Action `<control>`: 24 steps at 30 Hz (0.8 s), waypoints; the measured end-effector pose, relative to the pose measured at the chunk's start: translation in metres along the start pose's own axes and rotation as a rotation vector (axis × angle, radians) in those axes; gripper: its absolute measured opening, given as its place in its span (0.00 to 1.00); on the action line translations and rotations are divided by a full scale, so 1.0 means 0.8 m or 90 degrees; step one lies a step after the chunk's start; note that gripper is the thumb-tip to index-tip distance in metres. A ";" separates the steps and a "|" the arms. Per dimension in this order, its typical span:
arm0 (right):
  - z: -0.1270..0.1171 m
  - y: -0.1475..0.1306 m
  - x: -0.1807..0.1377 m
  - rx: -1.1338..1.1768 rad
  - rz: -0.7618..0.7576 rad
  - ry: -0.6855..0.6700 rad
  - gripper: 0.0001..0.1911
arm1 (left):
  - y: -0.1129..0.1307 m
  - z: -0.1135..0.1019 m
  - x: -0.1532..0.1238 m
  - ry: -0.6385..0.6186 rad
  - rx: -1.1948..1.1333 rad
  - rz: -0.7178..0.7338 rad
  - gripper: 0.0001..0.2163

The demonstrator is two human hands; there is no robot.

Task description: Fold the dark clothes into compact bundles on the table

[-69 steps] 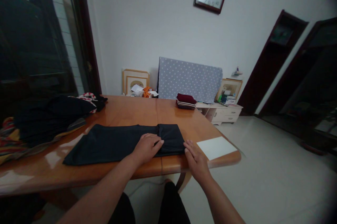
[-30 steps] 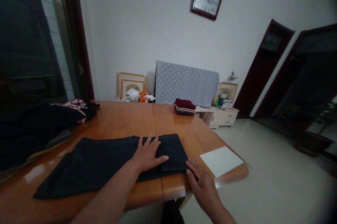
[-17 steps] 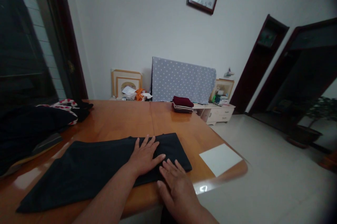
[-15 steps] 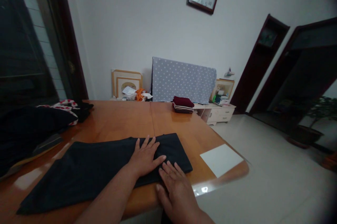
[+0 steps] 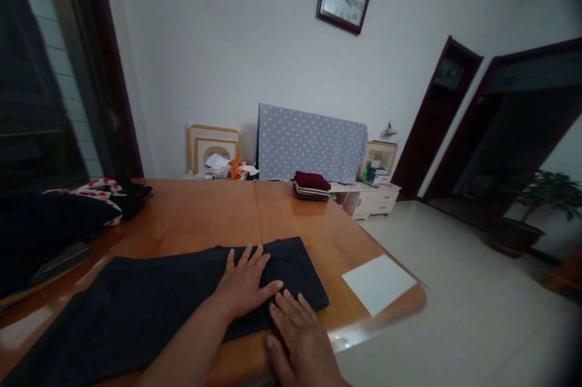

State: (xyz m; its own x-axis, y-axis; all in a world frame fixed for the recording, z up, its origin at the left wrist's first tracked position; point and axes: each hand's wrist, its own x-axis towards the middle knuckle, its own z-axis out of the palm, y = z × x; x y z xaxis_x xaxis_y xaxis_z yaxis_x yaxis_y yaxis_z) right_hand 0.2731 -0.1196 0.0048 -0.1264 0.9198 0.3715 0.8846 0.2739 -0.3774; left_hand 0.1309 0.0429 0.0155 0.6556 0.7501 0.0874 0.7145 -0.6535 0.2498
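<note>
A dark garment, which looks like a pair of trousers (image 5: 150,296), lies lengthwise across the wooden table (image 5: 218,211), its right end folded into a neat edge. Flat on the cloth rests my left hand (image 5: 245,284), fingers spread. Close beside its thumb, my right hand (image 5: 302,335) presses on the garment's near edge, fingers stretched out and lying flat. Neither hand grips anything. My left forearm hides part of the garment's near side.
A folded stack of clothes (image 5: 311,185) sits at the table's far edge. A white sheet (image 5: 379,282) lies near the right corner. Dark clothing (image 5: 54,217) is heaped at the left. Beyond stand a cabinet (image 5: 375,202) and a dotted cloth cover (image 5: 313,144).
The view has shifted slightly, so the room sits a little lower and further left. Both hands stay in nearly the same place on the garment.
</note>
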 end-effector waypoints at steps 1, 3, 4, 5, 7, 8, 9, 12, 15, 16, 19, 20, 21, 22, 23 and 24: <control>0.000 0.000 0.000 0.000 0.001 0.000 0.24 | 0.000 0.000 0.000 -0.001 0.000 0.000 0.40; 0.001 0.000 0.000 -0.001 -0.002 0.002 0.24 | -0.001 0.001 0.000 -0.004 -0.002 -0.001 0.40; 0.001 0.000 0.000 0.000 -0.005 0.004 0.24 | -0.001 0.001 0.000 -0.005 -0.003 -0.002 0.40; 0.001 0.000 0.000 0.001 -0.008 0.007 0.24 | -0.002 0.001 0.000 -0.006 -0.004 -0.002 0.40; 0.001 0.001 0.000 0.005 -0.012 0.016 0.24 | -0.002 0.001 0.000 -0.005 -0.004 -0.002 0.40; 0.001 0.002 0.000 0.008 -0.016 0.022 0.24 | -0.002 0.001 0.000 -0.004 -0.004 -0.002 0.40; 0.001 0.002 -0.001 0.012 -0.020 0.029 0.24 | -0.002 0.001 0.000 -0.003 -0.005 -0.003 0.40; 0.003 0.003 -0.003 0.020 -0.037 0.068 0.23 | -0.003 0.002 0.001 0.001 -0.004 -0.005 0.41; 0.006 -0.002 -0.007 0.024 -0.043 0.092 0.20 | -0.003 0.003 0.001 0.001 -0.005 -0.005 0.41; 0.006 -0.004 -0.008 0.026 -0.043 0.091 0.19 | -0.003 0.002 0.001 -0.001 -0.007 -0.004 0.41; 0.006 -0.012 -0.010 0.036 -0.031 0.088 0.18 | 0.000 0.000 -0.001 -0.006 -0.009 -0.008 0.42; 0.005 -0.014 -0.012 0.042 -0.023 0.088 0.18 | 0.001 -0.001 -0.001 -0.005 -0.008 -0.009 0.42; 0.005 -0.016 -0.013 0.049 -0.017 0.087 0.18 | 0.001 -0.002 -0.001 -0.004 -0.007 -0.011 0.42; 0.004 -0.017 -0.014 0.058 -0.011 0.085 0.18 | 0.002 -0.002 -0.001 -0.003 -0.005 -0.011 0.42; 0.003 -0.017 -0.016 0.069 -0.009 0.082 0.18 | 0.002 -0.002 -0.001 -0.002 -0.004 -0.010 0.42; 0.003 -0.017 -0.018 0.083 -0.010 0.079 0.18 | 0.001 -0.001 0.000 -0.002 -0.003 -0.009 0.42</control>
State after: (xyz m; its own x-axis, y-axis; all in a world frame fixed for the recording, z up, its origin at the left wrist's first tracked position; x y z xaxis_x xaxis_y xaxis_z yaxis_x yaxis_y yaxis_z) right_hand 0.2620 -0.1358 0.0029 -0.0767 0.8757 0.4768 0.8165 0.3296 -0.4739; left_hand 0.1313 0.0422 0.0167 0.6466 0.7585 0.0810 0.7222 -0.6429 0.2550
